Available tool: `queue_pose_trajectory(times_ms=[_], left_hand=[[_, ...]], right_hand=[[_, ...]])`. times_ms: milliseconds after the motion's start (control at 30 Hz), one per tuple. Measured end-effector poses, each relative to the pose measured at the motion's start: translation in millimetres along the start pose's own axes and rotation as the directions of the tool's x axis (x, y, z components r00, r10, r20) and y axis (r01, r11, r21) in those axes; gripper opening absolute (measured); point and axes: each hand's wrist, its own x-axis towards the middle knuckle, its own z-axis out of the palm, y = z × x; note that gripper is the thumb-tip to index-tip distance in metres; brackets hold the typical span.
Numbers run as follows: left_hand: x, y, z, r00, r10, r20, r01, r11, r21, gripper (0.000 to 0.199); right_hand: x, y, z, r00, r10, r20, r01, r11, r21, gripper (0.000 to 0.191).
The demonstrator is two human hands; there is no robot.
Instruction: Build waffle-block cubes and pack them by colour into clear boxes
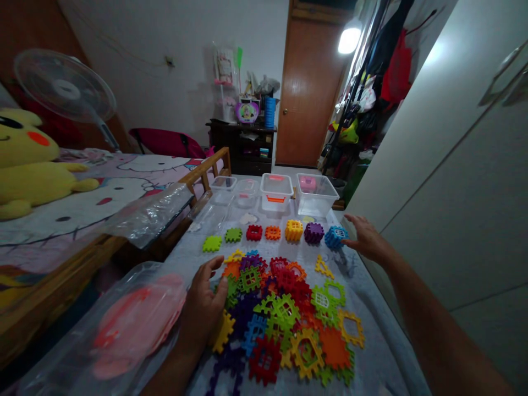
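A heap of coloured interlocking plastic tiles (284,308) lies on the cloth-covered table. Behind it runs a row of small stacks: light green (212,243), green (233,235), red (254,232), orange (273,232), yellow (294,231), purple (314,233) and blue (335,236). My right hand (365,236) is beside the blue stack, fingers apart, its thumb at the stack's right edge. At the heap's left side is my left hand (206,300), fingers curved and apart, with nothing visible between them.
Clear plastic boxes (276,190) stand at the table's far end. A transparent bag with pink lids (140,324) lies at the left. Beyond it are a wooden bed rail (206,170) and a yellow plush toy (33,170). A white cabinet (454,165) stands at the right.
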Motion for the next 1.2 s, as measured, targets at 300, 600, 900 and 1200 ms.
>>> queue_pose_trajectory(times_ms=[300, 600, 900, 1200], left_hand=[[-3, 6, -4.9, 0.936, 0.28, -0.212, -0.271, 0.96, 0.07, 0.029], [-3, 7, -7.1, 0.93, 0.282, -0.236, -0.274, 0.959, 0.066, 0.026], [-3, 5, -6.8, 0.934, 0.277, -0.228, -0.276, 0.961, 0.038, 0.026], [-1, 2, -3.3, 0.913, 0.31, -0.267, -0.316, 0.949, 0.02, 0.026]], right_hand=[[-77, -77, 21, 0.932, -0.211, 0.294, 0.074, 0.906, 0.417, 0.025], [-88, -142, 39, 0.844, -0.485, 0.229, 0.381, 0.843, 0.378, 0.039], [-91, -136, 52, 0.899, -0.414, 0.145, 0.35, 0.875, 0.334, 0.033], [-107, -185, 42, 0.753, -0.629, 0.193, 0.522, 0.75, 0.407, 0.035]])
